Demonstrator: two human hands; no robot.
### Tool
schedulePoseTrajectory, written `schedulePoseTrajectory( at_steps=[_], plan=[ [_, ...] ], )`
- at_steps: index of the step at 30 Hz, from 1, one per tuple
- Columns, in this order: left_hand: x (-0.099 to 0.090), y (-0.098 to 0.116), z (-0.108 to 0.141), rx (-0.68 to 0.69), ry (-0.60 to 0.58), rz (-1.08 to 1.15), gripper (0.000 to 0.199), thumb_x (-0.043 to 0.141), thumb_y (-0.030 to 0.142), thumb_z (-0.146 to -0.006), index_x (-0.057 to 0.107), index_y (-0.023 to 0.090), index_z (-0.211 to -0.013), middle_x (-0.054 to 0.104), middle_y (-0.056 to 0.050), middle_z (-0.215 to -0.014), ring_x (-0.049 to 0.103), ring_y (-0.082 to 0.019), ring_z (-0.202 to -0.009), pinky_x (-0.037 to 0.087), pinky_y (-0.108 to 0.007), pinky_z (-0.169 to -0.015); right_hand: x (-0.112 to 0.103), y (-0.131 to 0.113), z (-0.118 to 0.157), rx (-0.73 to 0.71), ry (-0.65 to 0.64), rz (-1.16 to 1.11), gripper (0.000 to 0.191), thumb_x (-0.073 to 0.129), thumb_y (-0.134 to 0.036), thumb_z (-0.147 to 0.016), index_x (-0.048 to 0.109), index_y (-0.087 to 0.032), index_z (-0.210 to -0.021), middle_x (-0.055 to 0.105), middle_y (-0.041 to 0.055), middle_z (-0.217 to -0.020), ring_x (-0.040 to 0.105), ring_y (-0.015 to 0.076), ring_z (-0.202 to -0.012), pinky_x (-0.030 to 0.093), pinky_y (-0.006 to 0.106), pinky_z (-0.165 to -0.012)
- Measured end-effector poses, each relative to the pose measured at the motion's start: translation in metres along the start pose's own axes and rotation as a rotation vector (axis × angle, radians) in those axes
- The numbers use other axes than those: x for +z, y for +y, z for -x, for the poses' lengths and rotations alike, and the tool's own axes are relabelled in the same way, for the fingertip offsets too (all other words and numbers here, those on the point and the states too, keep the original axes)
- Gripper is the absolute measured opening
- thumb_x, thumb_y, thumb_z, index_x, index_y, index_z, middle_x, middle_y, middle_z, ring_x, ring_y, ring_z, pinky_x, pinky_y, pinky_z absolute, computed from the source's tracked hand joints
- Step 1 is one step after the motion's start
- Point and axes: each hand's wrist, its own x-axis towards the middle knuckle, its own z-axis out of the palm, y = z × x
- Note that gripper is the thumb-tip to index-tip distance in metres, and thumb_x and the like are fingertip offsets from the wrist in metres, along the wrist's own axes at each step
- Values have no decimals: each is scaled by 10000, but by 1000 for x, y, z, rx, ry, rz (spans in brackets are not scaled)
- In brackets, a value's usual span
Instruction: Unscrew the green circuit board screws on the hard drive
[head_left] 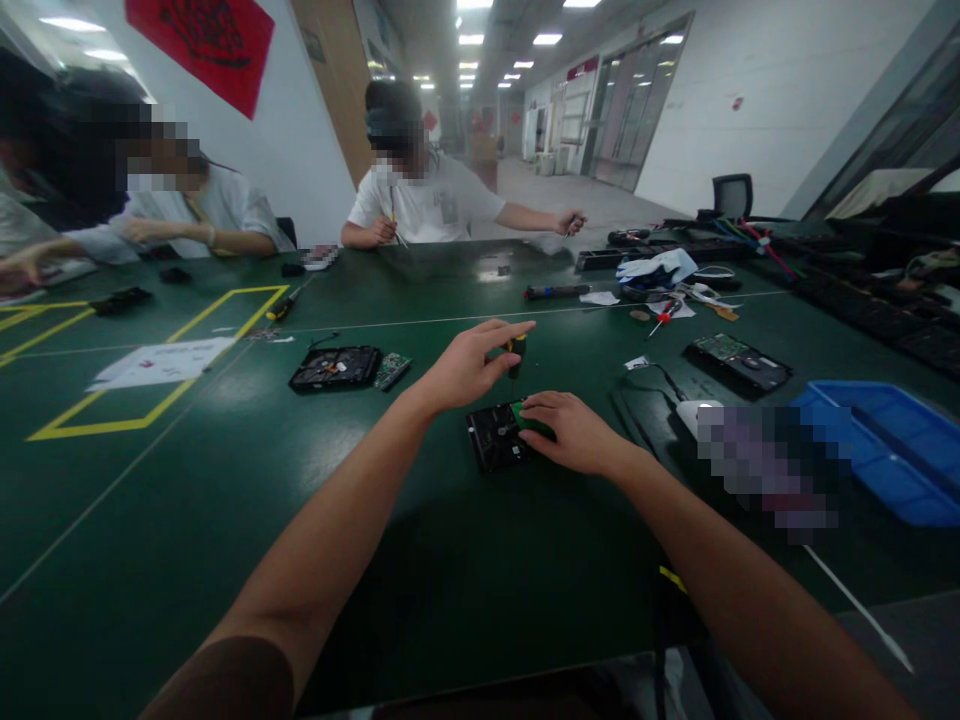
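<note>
A black hard drive with a green circuit board on its far right side lies on the dark green table in front of me. My left hand is closed round the handle of a small black and yellow screwdriver, held upright with its shaft pointing down at the drive's far edge. My right hand rests over the drive's right side, its fingers reaching across the green board and hiding part of it. Whether those fingers grip or only steady the drive is hard to see.
At left lie another hard drive, a loose circuit board and a paper sheet. To the right are a third drive, a blue tray and a red screwdriver. A co-worker sits across the table.
</note>
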Motion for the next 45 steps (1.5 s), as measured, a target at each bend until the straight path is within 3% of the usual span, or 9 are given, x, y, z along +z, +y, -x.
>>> schedulePoseTrajectory(
  at_steps=[5, 11, 17, 26, 34, 40, 45],
  plan=[
    [2, -1, 0, -3, 39, -1, 450, 636, 170, -959, 605, 251, -1401, 672, -73, -1218, 647, -174, -1001, 588, -314, -836, 0, 1, 0, 2, 4, -1, 329, 587, -375, -999, 720, -166, -1216, 689, 138, -1313, 626, 286, -1231, 473, 470, -1057],
    [1, 6, 0, -26, 39, -28, 346, 720, 272, -925, 678, 235, -1267, 659, -65, -1112, 651, -172, -973, 577, -267, -744, -1, -1, 0, 17, -6, -2, 340, 588, -379, -998, 722, -162, -1223, 688, 145, -1315, 623, 294, -1232, 463, 483, -1067],
    [1, 1, 1, 9, -8, 1, 494, 606, 149, -963, 565, 253, -1444, 666, -83, -1217, 645, -191, -1055, 587, -315, -830, -2, -1, 0, 4, -14, -3, 347, 583, -378, -999, 718, -150, -1224, 687, 152, -1312, 624, 298, -1231, 473, 487, -1052],
    [3, 5, 0, 8, 22, -50, 396, 641, 175, -958, 623, 234, -1349, 671, -78, -1159, 641, -188, -1018, 581, -346, -875, -3, -2, 0, 11, -2, -12, 323, 594, -380, -996, 721, -185, -1221, 692, 134, -1308, 625, 293, -1228, 468, 496, -1057],
    [2, -2, 0, 35, -13, -7, 512, 531, 97, -970, 545, 234, -1463, 653, -104, -1284, 636, -204, -1096, 564, -406, -971, -3, -2, 0, -1, -4, -8, 333, 588, -373, -1000, 721, -158, -1216, 693, 147, -1303, 624, 295, -1234, 471, 484, -1050],
    [3, 2, 0, 20, 37, -74, 449, 635, 153, -954, 601, 253, -1390, 663, -74, -1154, 628, -190, -1007, 567, -363, -896, -3, -2, 0, 14, -3, -19, 325, 589, -385, -999, 730, -178, -1205, 694, 141, -1306, 626, 298, -1225, 473, 495, -1049],
    [1, 7, 0, 35, 2, -71, 411, 620, 189, -977, 606, 241, -1384, 662, -76, -1142, 638, -184, -998, 563, -328, -852, -4, -3, 0, 9, -5, -17, 333, 578, -387, -1006, 726, -177, -1217, 693, 137, -1307, 624, 293, -1228, 471, 492, -1054]
  ],
)
